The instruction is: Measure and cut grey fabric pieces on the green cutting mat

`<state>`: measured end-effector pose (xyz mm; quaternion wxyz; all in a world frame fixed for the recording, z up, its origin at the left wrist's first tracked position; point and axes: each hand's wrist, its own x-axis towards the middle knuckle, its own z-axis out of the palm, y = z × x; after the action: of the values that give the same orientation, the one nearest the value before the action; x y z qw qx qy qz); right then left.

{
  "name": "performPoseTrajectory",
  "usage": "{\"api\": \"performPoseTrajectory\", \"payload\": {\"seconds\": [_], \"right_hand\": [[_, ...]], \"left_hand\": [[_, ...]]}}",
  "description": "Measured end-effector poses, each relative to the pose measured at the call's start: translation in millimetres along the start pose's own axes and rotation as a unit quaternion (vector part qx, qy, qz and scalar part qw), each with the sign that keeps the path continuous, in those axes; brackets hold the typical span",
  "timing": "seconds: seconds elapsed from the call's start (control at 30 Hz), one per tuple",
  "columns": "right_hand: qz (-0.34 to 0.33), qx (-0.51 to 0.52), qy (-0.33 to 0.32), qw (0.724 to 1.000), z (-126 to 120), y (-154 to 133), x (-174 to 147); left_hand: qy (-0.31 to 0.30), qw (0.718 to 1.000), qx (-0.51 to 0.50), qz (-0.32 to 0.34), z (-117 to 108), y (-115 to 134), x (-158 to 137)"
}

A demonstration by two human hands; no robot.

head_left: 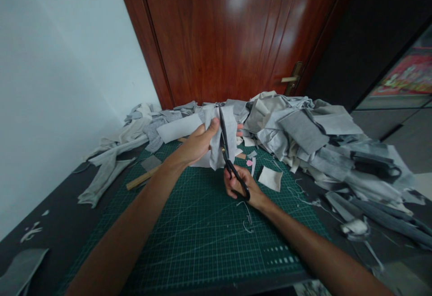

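My left hand [200, 143] grips a light grey piece of fabric [231, 123], thumb on the near face and some fingertips showing past its right edge. In my right hand [241, 182] is a pair of black scissors [225, 138], fingers through the handles. Its blades point away from me and lie along the fabric, nearly closed on it; whether they are cutting through at this instant I cannot tell. Both hands are above a green cutting mat [189, 224]. A small cream fabric square [271, 178] lies on the mat to the right of the scissors.
A large heap of grey fabric scraps [303, 129] covers the back right, with more scraps [138, 129] along the back left. A wooden ruler [143, 177] lies left of my hands. Loose threads [248, 219] lie on the mat. Behind stands a brown door [216, 39].
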<state>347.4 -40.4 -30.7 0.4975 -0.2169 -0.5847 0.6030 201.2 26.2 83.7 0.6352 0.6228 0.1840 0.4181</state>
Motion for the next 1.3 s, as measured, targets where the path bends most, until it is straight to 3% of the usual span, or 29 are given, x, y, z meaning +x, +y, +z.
{"api": "performPoseTrajectory", "payload": {"seconds": [0.57,1.3], "right_hand": [[0.007,0.012,0.031,0.999,6.1,-5.2,2.1],[-0.001,0.019,0.014,1.000,-1.7,-0.7,0.1]], "left_hand": [[0.034,0.999,-0.026,-0.005,1.8,5.9,0.7],[0.069,0.997,-0.032,0.008,5.0,0.3,3.4]]}}
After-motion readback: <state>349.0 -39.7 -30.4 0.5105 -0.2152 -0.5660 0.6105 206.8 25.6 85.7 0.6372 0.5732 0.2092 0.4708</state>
